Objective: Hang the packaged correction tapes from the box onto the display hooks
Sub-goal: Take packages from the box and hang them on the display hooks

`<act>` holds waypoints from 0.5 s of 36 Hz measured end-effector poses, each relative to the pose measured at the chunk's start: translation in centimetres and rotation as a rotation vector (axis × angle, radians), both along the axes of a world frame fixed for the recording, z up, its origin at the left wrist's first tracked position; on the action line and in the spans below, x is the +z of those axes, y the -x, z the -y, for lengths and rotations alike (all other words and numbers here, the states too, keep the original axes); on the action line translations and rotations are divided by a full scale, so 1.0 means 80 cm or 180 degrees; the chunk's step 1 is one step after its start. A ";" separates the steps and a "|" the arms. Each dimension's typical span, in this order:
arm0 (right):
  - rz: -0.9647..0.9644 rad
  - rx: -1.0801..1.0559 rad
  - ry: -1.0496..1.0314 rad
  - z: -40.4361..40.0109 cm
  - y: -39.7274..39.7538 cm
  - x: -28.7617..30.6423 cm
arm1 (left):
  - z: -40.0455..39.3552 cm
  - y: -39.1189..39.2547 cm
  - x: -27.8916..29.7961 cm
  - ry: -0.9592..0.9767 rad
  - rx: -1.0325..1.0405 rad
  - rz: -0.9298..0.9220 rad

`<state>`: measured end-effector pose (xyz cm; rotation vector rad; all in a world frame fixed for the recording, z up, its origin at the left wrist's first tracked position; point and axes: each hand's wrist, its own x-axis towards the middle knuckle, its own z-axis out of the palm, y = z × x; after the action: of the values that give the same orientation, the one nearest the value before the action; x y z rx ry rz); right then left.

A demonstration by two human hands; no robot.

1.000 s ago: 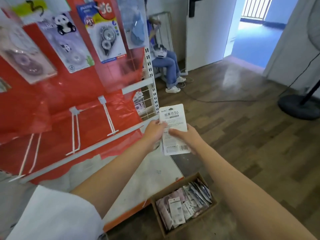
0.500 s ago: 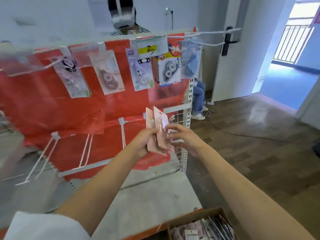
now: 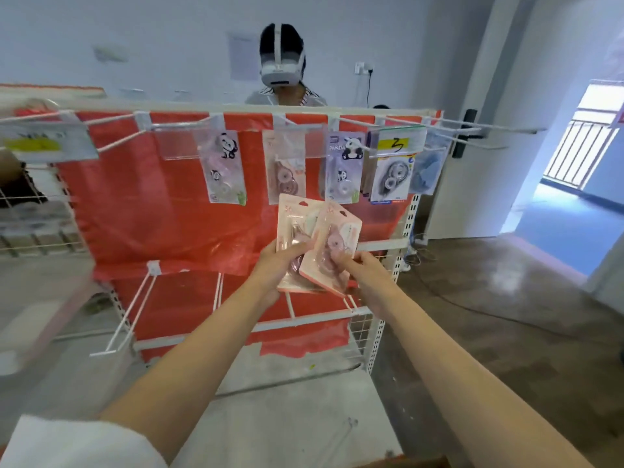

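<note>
Several clear-fronted carded correction tapes point(image 3: 391, 173) already hang on the white wire top-row hooks point(image 3: 297, 128). The left hand point(image 3: 273, 265) grips one pink carded pack point(image 3: 292, 231); the right hand point(image 3: 358, 268) pinches another point(image 3: 332, 248), apparently unhung. Lower hooks point(image 3: 135, 312) are bare.

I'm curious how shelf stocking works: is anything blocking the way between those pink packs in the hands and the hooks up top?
Nothing visible blocks it. The pink packs, gripped by the left hand and right hand, sit just below the top hooks; only open air lies between.
</note>
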<state>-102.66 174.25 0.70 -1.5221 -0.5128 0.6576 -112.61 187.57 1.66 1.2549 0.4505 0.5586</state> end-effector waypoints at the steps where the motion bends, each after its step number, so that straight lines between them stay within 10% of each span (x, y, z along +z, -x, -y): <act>1: -0.0039 0.0009 -0.0077 -0.005 0.006 0.004 | -0.008 0.005 0.002 -0.0080 0.0028 -0.0030; 18: 0.1242 -0.0422 -0.0234 -0.079 0.073 0.057 | -0.101 0.092 0.008 -0.0398 0.0597 -0.0264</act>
<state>-108.50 180.59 5.25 -1.6054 -0.7145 0.2345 -119.99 195.64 2.31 1.3674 0.6147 0.7037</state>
